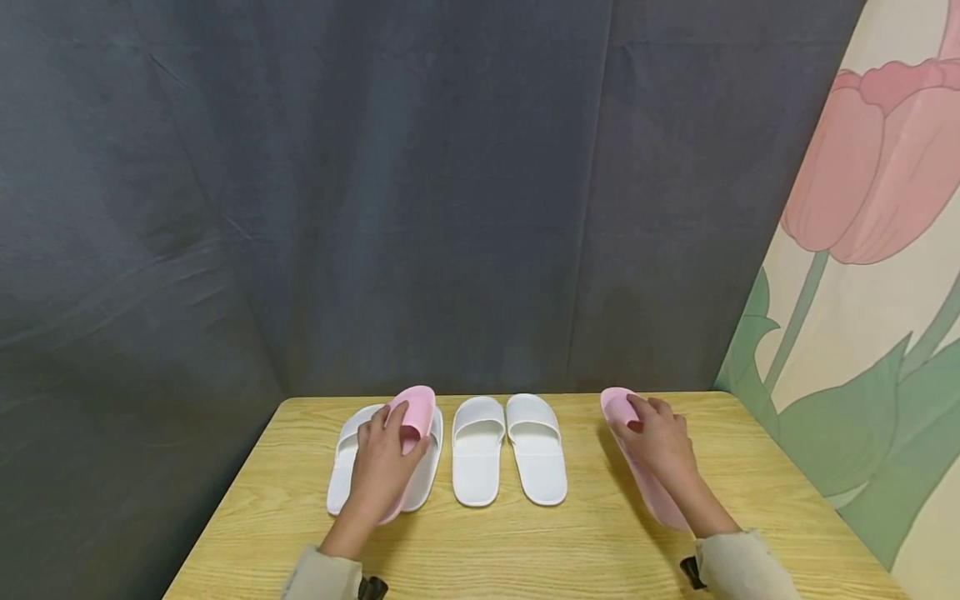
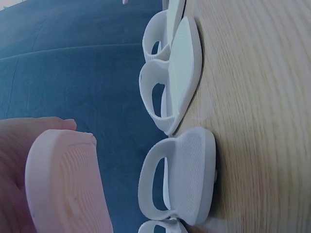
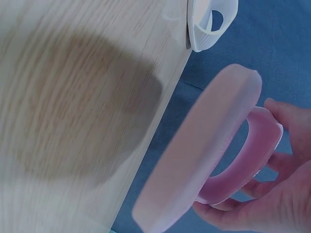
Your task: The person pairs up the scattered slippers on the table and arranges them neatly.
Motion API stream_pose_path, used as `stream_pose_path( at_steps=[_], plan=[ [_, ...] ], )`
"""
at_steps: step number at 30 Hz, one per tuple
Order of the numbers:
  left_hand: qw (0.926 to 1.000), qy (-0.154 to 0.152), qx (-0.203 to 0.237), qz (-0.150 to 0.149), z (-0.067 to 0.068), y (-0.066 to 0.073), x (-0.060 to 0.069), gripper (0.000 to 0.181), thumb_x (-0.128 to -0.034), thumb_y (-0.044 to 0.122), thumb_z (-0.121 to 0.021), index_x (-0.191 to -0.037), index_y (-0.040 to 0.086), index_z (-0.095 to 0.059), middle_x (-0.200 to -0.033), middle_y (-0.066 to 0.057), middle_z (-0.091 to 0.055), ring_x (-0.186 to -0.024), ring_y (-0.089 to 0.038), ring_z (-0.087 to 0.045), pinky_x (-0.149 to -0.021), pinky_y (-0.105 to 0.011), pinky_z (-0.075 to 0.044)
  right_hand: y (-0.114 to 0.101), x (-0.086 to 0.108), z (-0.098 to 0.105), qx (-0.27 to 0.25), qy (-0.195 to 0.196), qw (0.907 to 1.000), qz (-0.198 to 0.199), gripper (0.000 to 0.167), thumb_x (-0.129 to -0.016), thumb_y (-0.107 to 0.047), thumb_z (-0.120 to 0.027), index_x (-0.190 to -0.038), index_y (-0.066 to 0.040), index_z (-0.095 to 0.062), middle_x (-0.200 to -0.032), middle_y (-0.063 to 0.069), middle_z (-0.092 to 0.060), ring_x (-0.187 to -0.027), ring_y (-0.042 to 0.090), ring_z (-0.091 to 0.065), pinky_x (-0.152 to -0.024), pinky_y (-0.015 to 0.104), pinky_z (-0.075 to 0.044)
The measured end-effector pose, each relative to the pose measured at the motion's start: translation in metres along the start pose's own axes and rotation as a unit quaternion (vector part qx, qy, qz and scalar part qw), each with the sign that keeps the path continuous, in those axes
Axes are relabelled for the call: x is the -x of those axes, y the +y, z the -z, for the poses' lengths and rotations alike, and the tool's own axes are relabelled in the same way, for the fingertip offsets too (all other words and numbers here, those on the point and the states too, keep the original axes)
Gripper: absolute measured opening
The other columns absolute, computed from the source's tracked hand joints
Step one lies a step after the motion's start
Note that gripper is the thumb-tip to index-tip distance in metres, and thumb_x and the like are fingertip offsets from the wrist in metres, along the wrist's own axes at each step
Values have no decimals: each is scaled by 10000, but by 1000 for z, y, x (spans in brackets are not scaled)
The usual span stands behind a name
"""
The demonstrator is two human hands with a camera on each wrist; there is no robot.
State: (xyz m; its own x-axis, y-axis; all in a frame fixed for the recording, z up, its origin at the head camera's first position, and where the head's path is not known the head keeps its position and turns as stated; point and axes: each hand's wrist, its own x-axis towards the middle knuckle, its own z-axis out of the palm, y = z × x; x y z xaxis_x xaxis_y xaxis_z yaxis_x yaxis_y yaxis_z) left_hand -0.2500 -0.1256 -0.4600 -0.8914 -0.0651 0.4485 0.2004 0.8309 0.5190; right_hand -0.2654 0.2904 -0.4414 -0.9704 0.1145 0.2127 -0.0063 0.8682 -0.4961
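Note:
My left hand [image 1: 381, 462] grips a pink slipper [image 1: 417, 406] by its strap. It hangs above the left pair of white slippers, partly covering the left white slipper [image 1: 341, 475] and its mate [image 1: 427, 479]. In the left wrist view that pink slipper [image 2: 73, 184] is apart from the tabletop. Over the table's right side, my right hand [image 1: 660, 442] holds the other pink slipper [image 1: 651, 493] by the strap, fingers and thumb curled on it. The right wrist view shows this slipper [image 3: 199, 145] raised, with its shadow on the wood.
Between my hands, a second white pair, one slipper [image 1: 476, 475] beside the other [image 1: 542, 475], lies on the wooden table [image 1: 517, 550], toes toward the back edge. A dark curtain [image 1: 435, 208] hangs behind. A wall with painted tulips [image 1: 840, 167] borders the right side.

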Motion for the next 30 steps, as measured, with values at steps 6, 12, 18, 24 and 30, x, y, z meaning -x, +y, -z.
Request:
stream_pose_path(
  at_steps=[6,12,18,24,30],
  plan=[
    [9998,-200,5,81,-2,7,-1,712,-878,378,-767,-1474,101,-493,-1484,-241,-437,-1288,-437,-413,-976,-603,-457,-1,1,0,5,52,10000,-10,678,-953,-379,-668,-1487,-18,-457,-1481,367,-351,-1273,597,-356,-947,727,-407],
    [9998,-194,-16,4,-4,11,0,702,-885,381,-762,-1469,92,-500,-1486,-249,-441,-1280,-445,-423,-960,-603,-465,-5,2,0,-43,-8,10000,-33,684,-958,-385,-663,-1495,-19,-448,-1484,363,-352,-1280,596,-349,-958,730,-395],
    [9997,-210,-33,-103,-8,16,1,704,-886,397,-758,-1465,89,-502,-1472,-239,-457,-1275,-441,-435,-941,-605,-480,-7,4,1,-53,-26,10000,-45,690,-955,-390,-668,-1496,-23,-448,-1486,362,-348,-1279,586,-354,-961,717,-400],
    [9997,-163,12,-183,-14,23,1,708,-877,404,-769,-1466,112,-507,-1456,-225,-478,-1273,-441,-452,-912,-614,-496,-11,5,0,-70,-76,9999,-75,683,-960,-388,-662,-1500,-29,-446,-1487,355,-349,-1270,577,-365,-964,710,-405],
    [9996,-154,41,-247,-19,31,2,702,-872,411,-772,-1455,113,-519,-1436,-222,-495,-1270,-448,-459,-955,-610,-476,-13,5,-1,-81,-50,9999,-78,675,-957,-375,-668,-1495,-26,-455,-1484,364,-349,-1262,586,-373,-962,713,-405]
  ],
)
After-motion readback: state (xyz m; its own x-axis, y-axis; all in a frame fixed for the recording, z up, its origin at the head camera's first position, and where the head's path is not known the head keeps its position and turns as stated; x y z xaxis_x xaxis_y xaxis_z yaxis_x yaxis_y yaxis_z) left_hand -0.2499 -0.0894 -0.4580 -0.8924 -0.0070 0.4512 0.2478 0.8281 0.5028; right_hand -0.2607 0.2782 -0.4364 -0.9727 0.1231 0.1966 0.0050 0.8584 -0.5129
